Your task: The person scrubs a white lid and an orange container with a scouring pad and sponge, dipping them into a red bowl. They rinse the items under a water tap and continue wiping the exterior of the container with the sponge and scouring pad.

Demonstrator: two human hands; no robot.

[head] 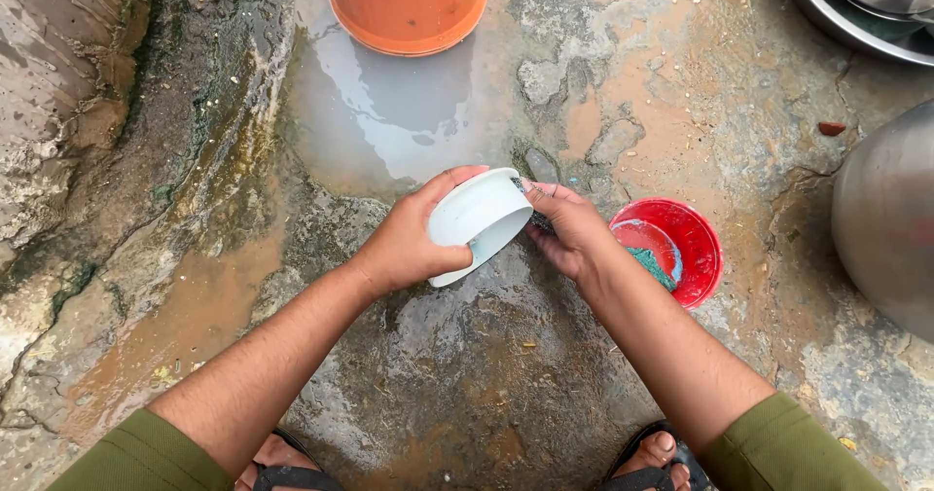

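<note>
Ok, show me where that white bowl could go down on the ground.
Bare wet stone lies below the white bowl, between the forearms and ahead of the sandalled feet. More lies left of the left hand. Right of the right hand it is crowded: red bowl, steel pot. A puddle fronts the orange bucket.

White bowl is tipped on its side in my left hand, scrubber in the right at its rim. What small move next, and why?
Probably turn the white bowl a little in the left hand. The right hand presses a dark scrubber at one spot on the rim, so turning would bring another part of the rim under it.
</note>
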